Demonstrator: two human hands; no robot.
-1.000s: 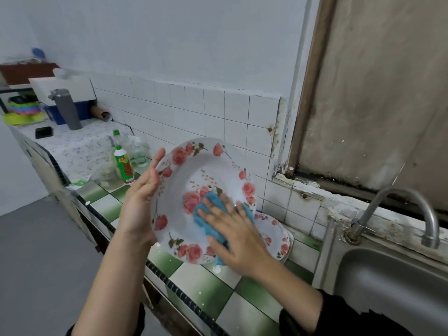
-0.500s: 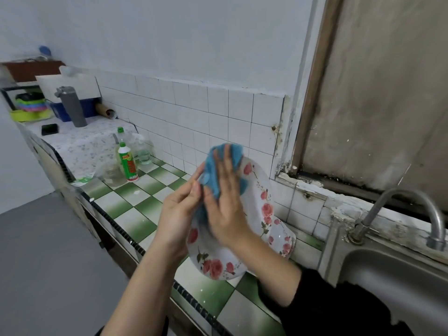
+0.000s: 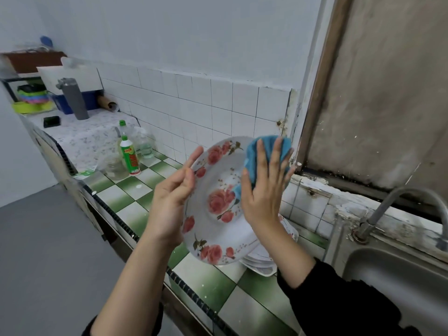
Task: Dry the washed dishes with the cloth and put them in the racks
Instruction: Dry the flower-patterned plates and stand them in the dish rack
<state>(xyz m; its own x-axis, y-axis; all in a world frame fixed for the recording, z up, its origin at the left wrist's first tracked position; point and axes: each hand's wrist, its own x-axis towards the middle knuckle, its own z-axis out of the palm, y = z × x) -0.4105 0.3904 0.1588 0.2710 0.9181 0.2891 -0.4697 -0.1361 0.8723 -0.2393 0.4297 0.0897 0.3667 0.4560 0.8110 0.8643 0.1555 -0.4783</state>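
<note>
A white plate with pink roses (image 3: 215, 180) stands upright in the air above the counter, its face toward me. My left hand (image 3: 172, 200) braces the plate's left rim with the palm, fingers straight. My right hand (image 3: 264, 190) presses a blue cloth (image 3: 253, 147) flat against the plate's upper right side, fingers spread over the cloth. Below the plate, a stack of matching plates (image 3: 264, 264) lies on the counter, partly hidden by my right forearm.
The green and white tiled counter (image 3: 208, 280) runs left to a dish soap bottle (image 3: 129, 157), a glass jar (image 3: 114, 167) and a grey bottle (image 3: 74, 98). A steel sink (image 3: 400, 287) with a faucet (image 3: 412, 197) is at the right.
The plate has turned from edge-on back to facing me. My right hand has slid the cloth from the plate's top to its upper right side. My left hand's fingers have straightened.
</note>
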